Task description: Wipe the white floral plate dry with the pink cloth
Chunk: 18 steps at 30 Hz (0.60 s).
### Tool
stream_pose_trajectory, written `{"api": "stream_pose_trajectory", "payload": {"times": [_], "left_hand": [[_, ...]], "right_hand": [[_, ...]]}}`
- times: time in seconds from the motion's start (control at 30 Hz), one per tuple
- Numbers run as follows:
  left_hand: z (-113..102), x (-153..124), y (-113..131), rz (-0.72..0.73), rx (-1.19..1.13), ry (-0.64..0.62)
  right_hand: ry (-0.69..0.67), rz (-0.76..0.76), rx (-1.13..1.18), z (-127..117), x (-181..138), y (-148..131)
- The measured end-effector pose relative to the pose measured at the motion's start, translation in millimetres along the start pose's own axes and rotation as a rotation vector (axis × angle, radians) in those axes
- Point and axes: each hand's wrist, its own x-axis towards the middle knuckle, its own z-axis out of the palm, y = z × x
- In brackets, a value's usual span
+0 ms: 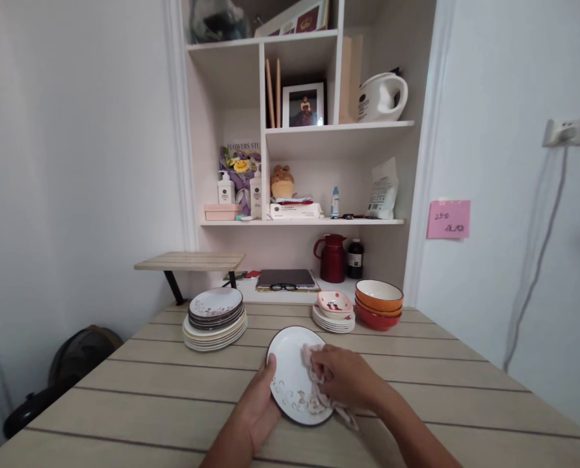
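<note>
A white plate point(290, 364) with a dark rim and a brown floral pattern is held tilted above the table, near its middle. My left hand point(261, 396) grips it by the left edge, thumb on the face and fingers hidden underneath. Bunched in my right hand point(346, 376) is a pale pinkish cloth point(314, 374), pressed against the right side of the plate; one end of the cloth hangs past the lower right rim. Left of my hands stands a stack of plates point(216, 318), with the same floral kind on top of larger pale ones.
Behind the plate to the right are small white dishes point(333, 323) with a pink patterned bowl point(335, 303) on top. Beside them stand stacked orange and red bowls point(378, 305). A small raised shelf point(190, 261) occupies the back left; a red jug point(333, 259) stands farther back.
</note>
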Motion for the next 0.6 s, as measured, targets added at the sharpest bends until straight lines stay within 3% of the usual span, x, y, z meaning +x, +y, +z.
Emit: {"api": "stream_pose_trajectory", "payload": {"times": [0.1,0.17,0.3,0.43,0.6], "left_hand": [[-0.3,0.6,-0.7,0.017,0.007,-0.018],[-1.0,2.3,-0.9,0.033,0.014,-0.001],[-1.0,5.3,0.4,0.004,0.017,0.011],[0.8,3.7,1.8,-0.043,0.005,-0.019],[1.5,0.0,1.4,-0.007,-0.006,-0.004]], "right_hand": [[-0.134,-0.153,0.137,7.2,-1.6,-12.8],[-0.134,-0.209,0.234,16.4,2.2,-25.5],[0.075,-0.122,0.272,32.6,14.4,-43.7],[0.253,-0.019,0.158,31.8,21.1,-37.9],[0.292,0.094,0.028,18.9,16.3,-13.5]]}}
